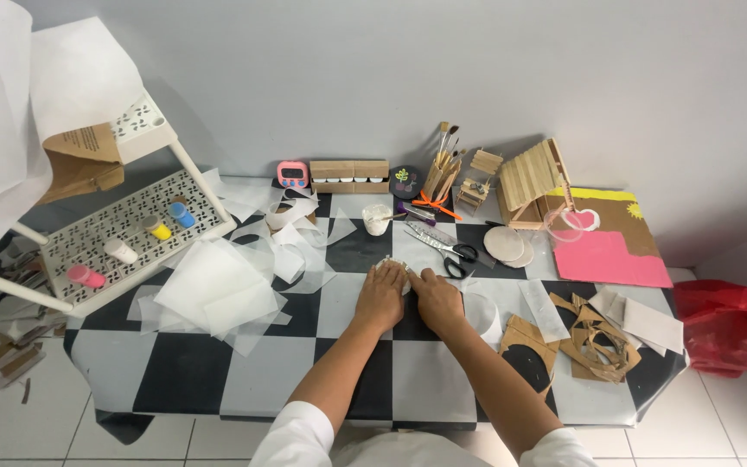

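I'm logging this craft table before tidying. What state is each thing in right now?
left hand: flat, pressing a small white piece
right hand: flat on the checkered table, beside the left
scissors: lying shut
white cup: upright, uncovered
brushes: standing in a holder
stick house: standing
paint bottles: lying on the perforated shelf
cardboard scraps: cut, loose
red bag: crumpled on the floor

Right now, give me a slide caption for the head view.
Left hand and right hand press a small white piece onto a checkered table beside scissors.
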